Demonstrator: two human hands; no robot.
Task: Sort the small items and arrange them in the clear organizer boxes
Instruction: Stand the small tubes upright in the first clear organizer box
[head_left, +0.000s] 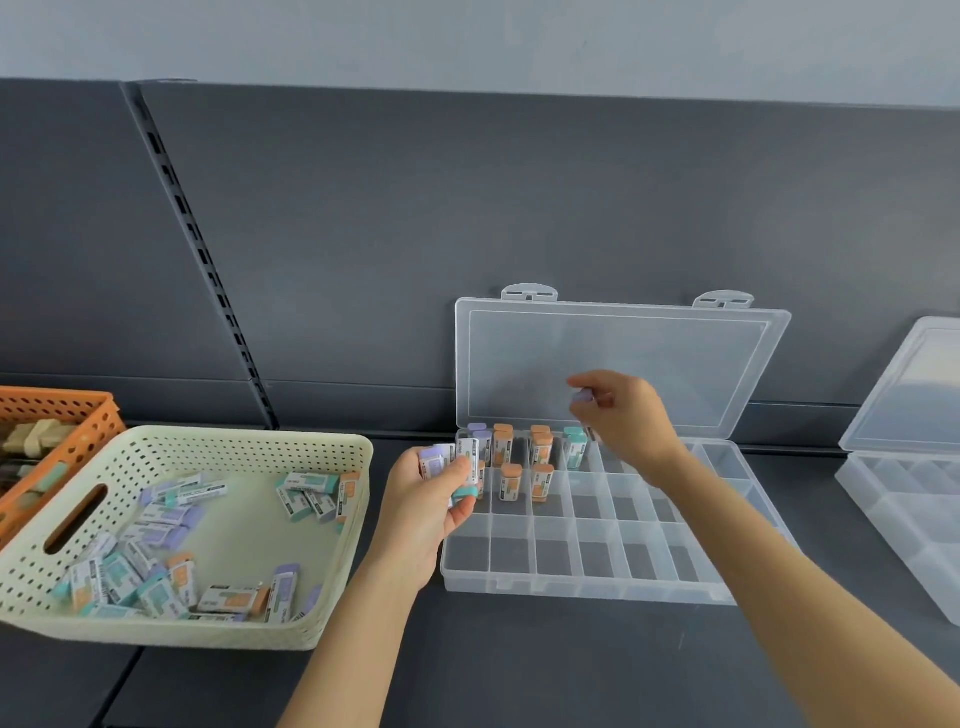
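Observation:
A clear organizer box (587, 584) lies open on the dark shelf, its lid (618, 358) leaning against the back panel. Purple, orange and teal erasers (540, 449) stand upright in its far-left compartments. My left hand (421, 512) holds a small bunch of erasers (448, 462) at the box's left edge. Over the back row my right hand (623, 418) pinches one purple eraser (582, 397). To the left, a cream perforated basket (332, 587) contains many loose erasers (156, 566).
A second clear organizer box (904, 493) sits open at the right edge. An orange basket (78, 431) with beige pieces stands at the far left, behind the cream basket. A slotted upright (208, 260) runs down the grey back panel.

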